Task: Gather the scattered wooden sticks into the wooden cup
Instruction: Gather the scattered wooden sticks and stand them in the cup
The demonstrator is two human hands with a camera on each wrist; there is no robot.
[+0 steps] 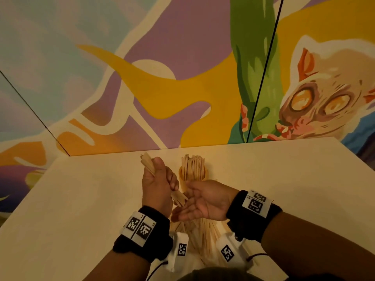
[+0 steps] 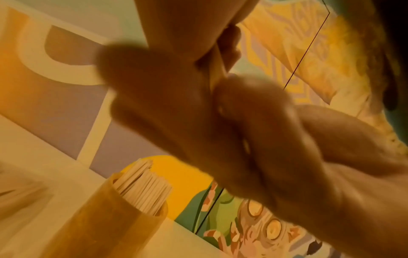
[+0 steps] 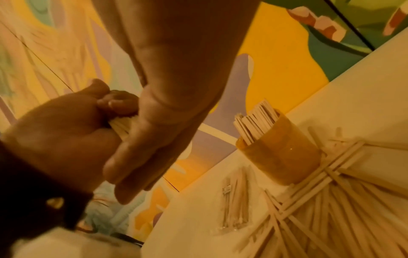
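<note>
left hand (image 1: 157,185) fist clamped on stick bundle (image 1: 147,161), long axis 11-to-5 | right hand (image 1: 199,200) fingers straight, loose, at bundle's lower end | wooden cup (image 1: 183,180) at 1 o'clock, nearer left | loose sticks (image 1: 205,236) on table at 6

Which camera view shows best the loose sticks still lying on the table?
The right wrist view: the loose sticks fan out crisscrossed beside the wooden cup. The head view shows only a strip of them between the wrists. The left wrist view shows only a blur at its left edge.
</note>
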